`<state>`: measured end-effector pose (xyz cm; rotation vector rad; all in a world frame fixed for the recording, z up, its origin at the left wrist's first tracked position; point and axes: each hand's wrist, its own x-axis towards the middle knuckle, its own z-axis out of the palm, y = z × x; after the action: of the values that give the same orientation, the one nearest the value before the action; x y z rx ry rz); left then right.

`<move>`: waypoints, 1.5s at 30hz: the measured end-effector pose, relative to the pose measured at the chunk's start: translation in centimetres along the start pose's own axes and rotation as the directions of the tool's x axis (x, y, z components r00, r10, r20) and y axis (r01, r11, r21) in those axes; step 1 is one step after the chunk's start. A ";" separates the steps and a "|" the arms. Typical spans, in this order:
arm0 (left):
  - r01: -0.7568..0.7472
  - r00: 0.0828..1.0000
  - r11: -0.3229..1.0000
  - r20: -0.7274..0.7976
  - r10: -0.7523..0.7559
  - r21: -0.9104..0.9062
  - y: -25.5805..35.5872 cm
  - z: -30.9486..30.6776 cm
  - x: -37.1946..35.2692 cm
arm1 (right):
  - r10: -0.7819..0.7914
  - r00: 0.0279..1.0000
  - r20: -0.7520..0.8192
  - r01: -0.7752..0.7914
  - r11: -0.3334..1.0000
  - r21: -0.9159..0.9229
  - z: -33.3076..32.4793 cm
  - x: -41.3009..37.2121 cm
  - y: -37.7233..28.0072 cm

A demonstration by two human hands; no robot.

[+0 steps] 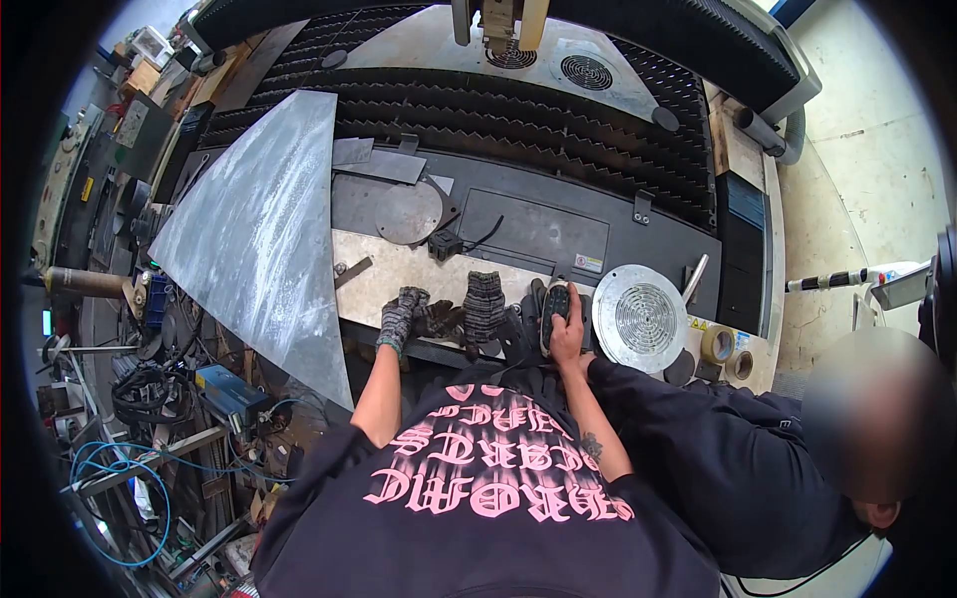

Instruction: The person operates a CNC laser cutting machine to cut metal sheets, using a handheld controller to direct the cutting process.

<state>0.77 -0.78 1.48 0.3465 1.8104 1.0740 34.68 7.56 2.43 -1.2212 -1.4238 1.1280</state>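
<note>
My left hand [403, 313] wears a grey knit glove with dark fingers. Its fingers point right, apart, beside a loose glove [484, 302] on the pale metal ledge [384, 267]. Nothing shows in that hand. Bare and to the right of the loose glove, my right hand [567, 337] is closed round a dark handheld device [556, 302] with small buttons. Black items lie just left of the device, too dark to make out. A round perforated metal disc [639, 317] sits to the right of my right hand.
A large triangular metal sheet [257, 234] is on the left. Behind are a slatted machine bed [478, 117] and a small black block [445, 244] with a cable. A co-worker [728, 468] in dark clothes leans in at the right. Tape rolls [716, 344] stand near the right edge.
</note>
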 end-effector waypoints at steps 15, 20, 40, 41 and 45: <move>-0.093 0.995 0.996 0.045 0.092 0.016 -4.5 -0.8 4.1 | 0.042 0.999 0.006 -0.042 0.999 0.013 0.0 0.1 -0.2; -0.070 0.997 0.996 0.016 0.071 -0.059 -4.5 -0.6 4.1 | 0.202 0.979 0.035 -0.205 0.971 0.127 -0.1 -0.2 -2.4; -0.291 0.946 0.430 0.190 0.262 0.854 -10.7 -1.2 10.6 | -0.019 0.965 0.261 0.259 0.205 -0.944 -0.6 -1.2 -3.6; -0.345 0.920 0.280 0.264 0.288 0.896 -10.8 1.8 11.9 | -0.063 0.987 0.146 0.151 0.663 -0.733 0.3 -1.5 -0.6; -0.564 0.693 -0.021 0.487 0.532 0.826 -12.3 -0.8 12.8 | -0.075 0.996 0.038 0.083 0.944 -0.320 -0.4 -0.1 3.1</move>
<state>-3.59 -0.06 -15.76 2.0366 2.1441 0.1528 35.52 7.77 -0.55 -1.3632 -1.7087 0.8811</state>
